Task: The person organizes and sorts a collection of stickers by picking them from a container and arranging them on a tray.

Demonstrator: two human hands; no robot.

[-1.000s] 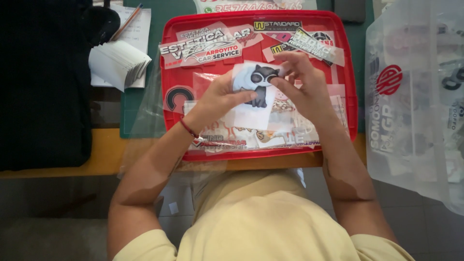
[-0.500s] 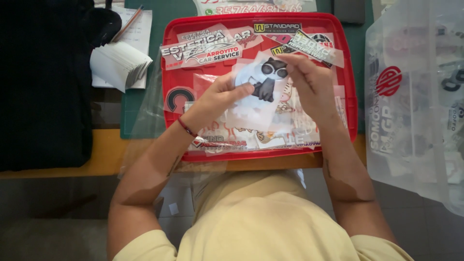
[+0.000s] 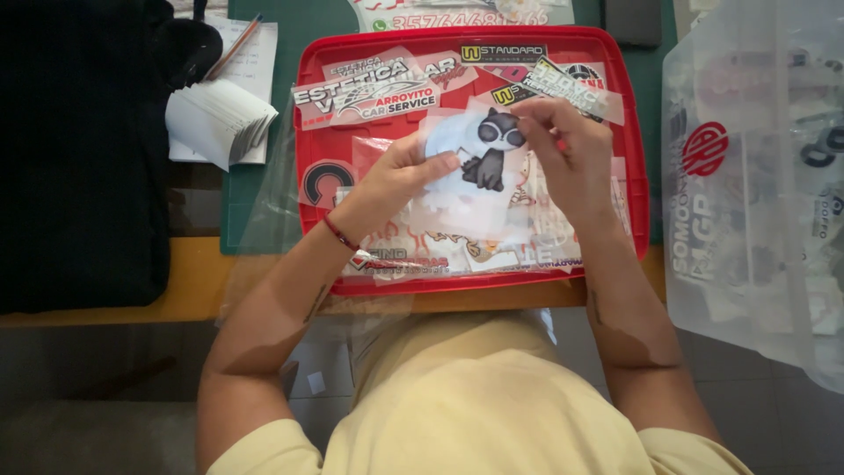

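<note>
Both hands, left hand and right hand, now pinch the raccoon sticker by opposite edges, lifted slightly higher above the red tray than a moment ago.

My arms and shirt, seen from above.

I wear a pale yellow short-sleeved shirt; its sleeves end above my elbows, so both forearms are bare. A thin red cord bracelet circles my left wrist. My left hand and right hand carry no rings that I can make out. A small dark mark sits on each forearm.
</note>
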